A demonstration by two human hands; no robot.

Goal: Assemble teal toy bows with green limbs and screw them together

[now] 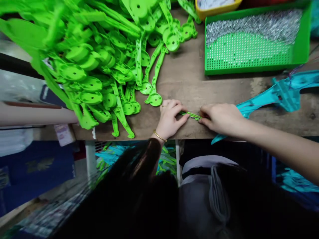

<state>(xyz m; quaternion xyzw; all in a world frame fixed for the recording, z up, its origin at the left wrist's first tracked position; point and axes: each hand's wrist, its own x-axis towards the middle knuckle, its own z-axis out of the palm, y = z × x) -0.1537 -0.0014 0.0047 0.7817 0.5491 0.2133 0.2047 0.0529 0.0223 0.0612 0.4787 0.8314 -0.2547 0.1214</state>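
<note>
A thin green plastic strip lies between my two hands near the table's front edge. My left hand, with a ring and a bracelet, has its fingers closed on the strip's left end. At the right end, my right hand pinches the strip between thumb and fingers; the exact fingertip contact is partly hidden. A turquoise plastic part with thin wires lies behind and beside my right hand. Several green plastic parts with round ends lie just beyond my left hand.
A large heap of green plastic parts covers the left of the wooden table. At the back right stands a green perforated tray of small shiny metal pieces, with a yellow container behind it. Turquoise and green parts show below the table.
</note>
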